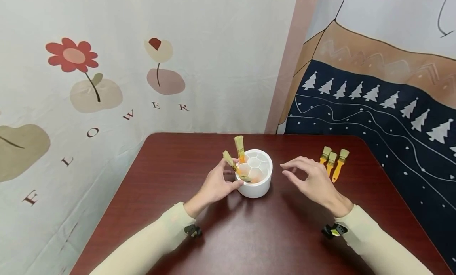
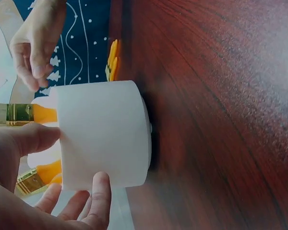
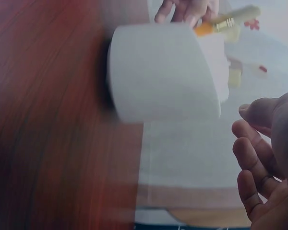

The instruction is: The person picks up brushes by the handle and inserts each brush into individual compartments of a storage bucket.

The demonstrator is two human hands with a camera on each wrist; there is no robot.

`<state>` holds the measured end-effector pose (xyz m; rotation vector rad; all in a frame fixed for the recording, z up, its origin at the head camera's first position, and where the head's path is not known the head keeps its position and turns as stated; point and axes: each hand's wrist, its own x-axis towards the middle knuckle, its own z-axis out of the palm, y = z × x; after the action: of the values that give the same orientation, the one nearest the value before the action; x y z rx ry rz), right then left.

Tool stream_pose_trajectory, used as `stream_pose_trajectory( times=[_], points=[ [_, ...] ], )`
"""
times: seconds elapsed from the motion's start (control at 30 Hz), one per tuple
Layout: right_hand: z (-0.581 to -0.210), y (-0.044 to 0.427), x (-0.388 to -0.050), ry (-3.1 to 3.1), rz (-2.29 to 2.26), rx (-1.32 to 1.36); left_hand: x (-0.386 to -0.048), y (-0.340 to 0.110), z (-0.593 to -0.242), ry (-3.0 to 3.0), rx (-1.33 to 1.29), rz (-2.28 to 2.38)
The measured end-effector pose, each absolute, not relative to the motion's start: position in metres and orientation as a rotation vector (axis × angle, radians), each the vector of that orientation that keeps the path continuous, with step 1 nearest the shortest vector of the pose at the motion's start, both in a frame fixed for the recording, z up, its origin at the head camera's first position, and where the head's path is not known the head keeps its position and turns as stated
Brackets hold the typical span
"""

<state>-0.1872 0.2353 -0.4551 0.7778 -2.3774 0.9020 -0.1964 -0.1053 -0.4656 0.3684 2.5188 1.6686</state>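
Observation:
A white round compartmented brush holder (image 1: 254, 190) stands on the table with several paintbrushes in its left and near compartments. One paintbrush (image 1: 239, 143) points up at the back, another paintbrush (image 1: 228, 158) leans left, and a third paintbrush (image 1: 245, 178) tilts at the near rim. My left hand (image 1: 215, 184) holds the holder from its left side, thumb near the rim and fingertips against the wall (image 2: 105, 139). To the right of the holder, my right hand (image 1: 315, 184) hovers with nothing in it, thumb and fingers apart. In the right wrist view its fingers (image 3: 249, 153) are loosely bent, away from the holder.
Three more paintbrushes with orange handles, such as the rightmost paintbrush (image 1: 340, 166), lie beyond my right hand. The dark red tabletop (image 1: 263, 239) meets a printed fabric backdrop (image 1: 221, 69) at its far edge.

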Motion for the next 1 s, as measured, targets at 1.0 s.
stream_pose_trajectory(
  times=[1.0],
  points=[
    [-0.463,0.314,-0.207,-2.453,0.873,0.371,-0.234,-0.113,-0.474,2.281,0.421,1.728]
  ],
)
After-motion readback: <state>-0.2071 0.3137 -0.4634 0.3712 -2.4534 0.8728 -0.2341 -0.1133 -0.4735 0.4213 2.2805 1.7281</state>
